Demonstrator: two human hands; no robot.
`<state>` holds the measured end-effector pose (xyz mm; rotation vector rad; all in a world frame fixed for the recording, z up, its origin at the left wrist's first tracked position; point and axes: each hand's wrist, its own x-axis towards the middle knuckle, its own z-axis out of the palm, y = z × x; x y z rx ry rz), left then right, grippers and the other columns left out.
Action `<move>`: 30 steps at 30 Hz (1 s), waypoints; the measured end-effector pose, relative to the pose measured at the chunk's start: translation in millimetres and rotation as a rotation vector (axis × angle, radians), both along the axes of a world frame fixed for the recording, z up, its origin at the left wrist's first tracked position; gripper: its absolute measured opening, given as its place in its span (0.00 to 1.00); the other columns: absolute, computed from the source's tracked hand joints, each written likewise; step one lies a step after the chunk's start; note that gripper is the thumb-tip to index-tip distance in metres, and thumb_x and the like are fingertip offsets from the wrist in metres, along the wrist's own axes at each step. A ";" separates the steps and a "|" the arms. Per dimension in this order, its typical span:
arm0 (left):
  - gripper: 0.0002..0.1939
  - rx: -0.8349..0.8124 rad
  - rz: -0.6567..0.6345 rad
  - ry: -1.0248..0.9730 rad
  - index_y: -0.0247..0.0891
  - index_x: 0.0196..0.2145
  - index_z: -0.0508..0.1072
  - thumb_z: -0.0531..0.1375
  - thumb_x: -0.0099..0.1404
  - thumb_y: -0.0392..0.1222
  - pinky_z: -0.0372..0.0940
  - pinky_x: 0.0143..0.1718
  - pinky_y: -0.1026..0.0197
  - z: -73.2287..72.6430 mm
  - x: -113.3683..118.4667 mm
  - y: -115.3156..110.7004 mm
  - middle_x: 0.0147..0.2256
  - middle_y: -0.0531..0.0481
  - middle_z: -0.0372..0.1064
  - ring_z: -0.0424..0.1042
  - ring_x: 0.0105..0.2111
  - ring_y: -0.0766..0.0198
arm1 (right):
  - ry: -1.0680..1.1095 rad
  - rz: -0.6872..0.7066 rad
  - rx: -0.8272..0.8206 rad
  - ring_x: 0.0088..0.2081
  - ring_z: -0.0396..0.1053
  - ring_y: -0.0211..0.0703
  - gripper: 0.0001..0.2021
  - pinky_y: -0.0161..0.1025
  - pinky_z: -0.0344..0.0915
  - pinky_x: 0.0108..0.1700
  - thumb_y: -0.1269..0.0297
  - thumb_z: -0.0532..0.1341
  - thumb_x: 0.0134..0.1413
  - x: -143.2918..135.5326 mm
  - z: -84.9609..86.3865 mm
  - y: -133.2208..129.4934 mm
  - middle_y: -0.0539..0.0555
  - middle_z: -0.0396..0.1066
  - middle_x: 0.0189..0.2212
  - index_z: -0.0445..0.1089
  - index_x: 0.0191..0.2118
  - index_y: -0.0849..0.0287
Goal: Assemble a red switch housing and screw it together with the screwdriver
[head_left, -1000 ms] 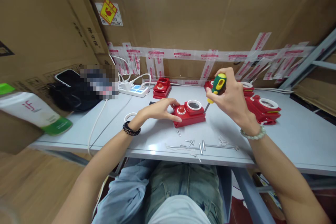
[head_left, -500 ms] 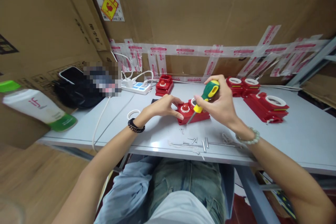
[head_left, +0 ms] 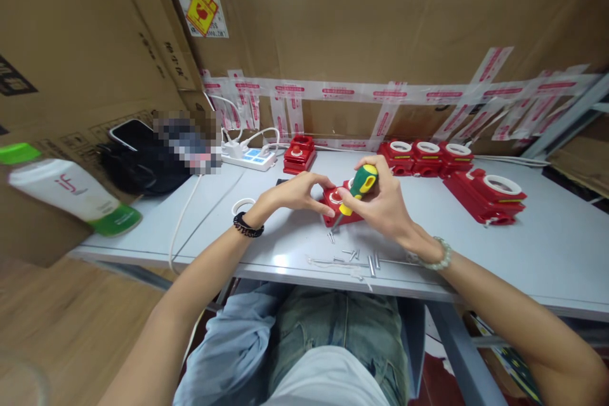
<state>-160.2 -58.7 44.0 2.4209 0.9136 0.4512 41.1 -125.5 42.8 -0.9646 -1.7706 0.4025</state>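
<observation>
Red housing [head_left: 339, 209], lying flat on the grey table [head_left: 523, 254] directly before the seated person, is steadied at its left end by the left hand [head_left: 297, 193], whose fingers are curled closed onto it so that it cannot slide. A green-and-yellow screwdriver [head_left: 358, 187] is gripped by the right hand [head_left: 383, 203] and tilted down to the left, its tip set at the housing's near edge. Loose screws [head_left: 354, 257] are scattered just in front, within reach. Further red housings [head_left: 485, 193] are ranged at the right rear, and a power strip [head_left: 247, 157] at the left rear.
</observation>
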 end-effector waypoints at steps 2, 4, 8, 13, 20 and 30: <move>0.29 0.002 0.007 0.000 0.37 0.47 0.74 0.70 0.51 0.56 0.63 0.48 0.56 -0.6 -0.1 0.0 0.47 0.44 0.75 0.73 0.47 0.54 | -0.012 0.008 -0.002 0.22 0.59 0.34 0.18 0.35 0.60 0.23 0.65 0.67 0.47 -0.1 0.3 -0.6 0.43 0.61 0.24 0.58 0.41 0.53; 0.29 0.004 0.009 -0.003 0.37 0.46 0.74 0.70 0.51 0.56 0.64 0.48 0.56 -0.9 0.4 -0.6 0.47 0.44 0.75 0.73 0.47 0.54 | -0.018 0.010 -0.004 0.22 0.60 0.34 0.19 0.35 0.60 0.23 0.65 0.67 0.47 0.8 2.1 -1.8 0.43 0.62 0.24 0.58 0.41 0.53; 0.28 0.027 0.015 -0.006 0.36 0.45 0.73 0.71 0.51 0.54 0.65 0.46 0.56 -1.9 2.2 -2.5 0.45 0.44 0.76 0.73 0.44 0.55 | 0.029 -0.001 0.032 0.23 0.62 0.35 0.20 0.36 0.62 0.24 0.65 0.68 0.46 5.4 10.1 -5.0 0.44 0.62 0.25 0.59 0.42 0.52; 0.28 0.037 0.018 -0.018 0.35 0.46 0.72 0.71 0.50 0.51 0.65 0.46 0.56 -5.0 3.5 -2.3 0.45 0.42 0.75 0.73 0.44 0.55 | 0.037 -0.059 0.133 0.23 0.59 0.33 0.19 0.34 0.59 0.23 0.66 0.69 0.44 12.1 23.3 -8.0 0.44 0.59 0.26 0.61 0.40 0.53; 0.27 0.044 0.032 -0.012 0.35 0.45 0.72 0.71 0.50 0.49 0.66 0.46 0.56 -6.5 5.5 -2.8 0.45 0.42 0.75 0.73 0.44 0.55 | 0.021 -0.077 0.068 0.24 0.57 0.32 0.19 0.33 0.57 0.23 0.68 0.69 0.41 17.1 29.7 -6.1 0.44 0.58 0.26 0.61 0.38 0.53; 0.29 0.024 0.060 0.012 0.35 0.46 0.71 0.70 0.49 0.51 0.66 0.46 0.55 -5.6 6.5 -4.2 0.46 0.42 0.74 0.73 0.44 0.54 | -0.022 -0.055 -0.046 0.23 0.57 0.33 0.19 0.34 0.56 0.23 0.67 0.68 0.42 15.6 21.8 1.0 0.43 0.59 0.24 0.60 0.38 0.54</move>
